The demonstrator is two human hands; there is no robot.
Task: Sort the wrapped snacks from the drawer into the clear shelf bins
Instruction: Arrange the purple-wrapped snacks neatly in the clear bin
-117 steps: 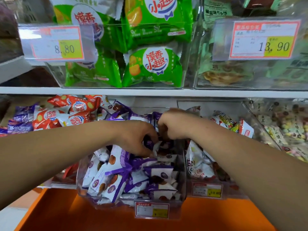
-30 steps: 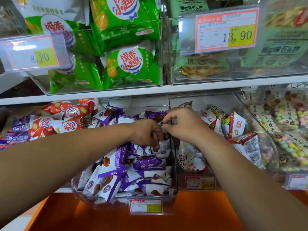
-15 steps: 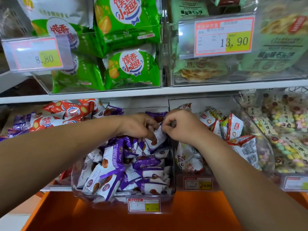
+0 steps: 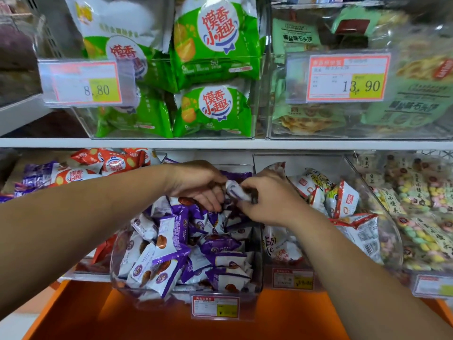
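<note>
Two hands are meeting above the near clear bin [image 4: 114, 262], which is brimming with purple wrapped snacks [image 4: 186, 246]. Right hand [image 4: 267, 200] is pinching one snack [image 4: 236, 190] over the pile; left hand [image 4: 196, 182] is curling beside it, grip unclear. Right bin [image 4: 306, 163] is holding red-and-white packets [image 4: 343, 200].

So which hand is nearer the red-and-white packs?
Right. The right hand is just left of the red-and-white packs; the left hand is farther left, over the purple packs. Both pinch one snack.
</note>
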